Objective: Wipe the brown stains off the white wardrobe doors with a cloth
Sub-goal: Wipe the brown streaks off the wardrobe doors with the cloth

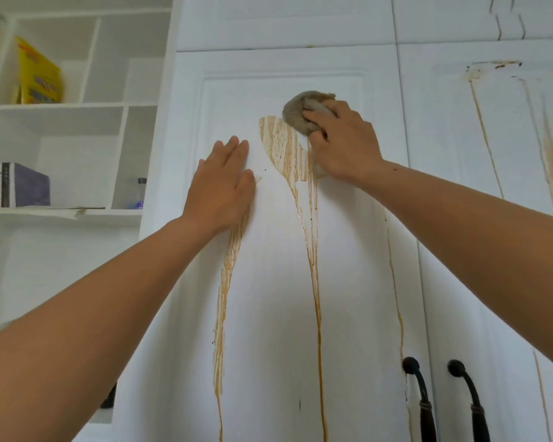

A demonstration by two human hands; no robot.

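A: Start with what's nearest. Why is the left hand (221, 183) laid flat like that?

B: It holds nothing. The palm and straight fingers rest open against the tall white panelled wardrobe door (268, 282), over the top of a brown run. My guess is it braces the person and steadies the door while the other arm pushes.

A: And the right hand (345, 145)?

B: Its grip is closed around a bunched grey-brown cloth (297, 114), fingers curled over the wad, pressing it onto the door at the upper right edge of the broad brown fan-shaped stain (280, 145). Balling it up likely gives a firm pad to scrub with.

A: So where does the cleaning stand?

B: Early, I'd judge. Thin brown drip trails (316, 298) run from the fan down past the bottom of the view, and another streak falls below the left wrist.

A: The neighbouring door?

B: The white right-hand door (508, 282) carries its own long brown streaks (551, 161) and dark smears along the top moulding. Two black curved metal handles (422, 400) sit side by side near the seam, low down.

A: And farther off?

B: To the left, white open shelving (61, 105) holds a yellow printed packet (39, 74), a few upright books with a purple cover (29, 189) and a clear plastic bottle (139, 194).
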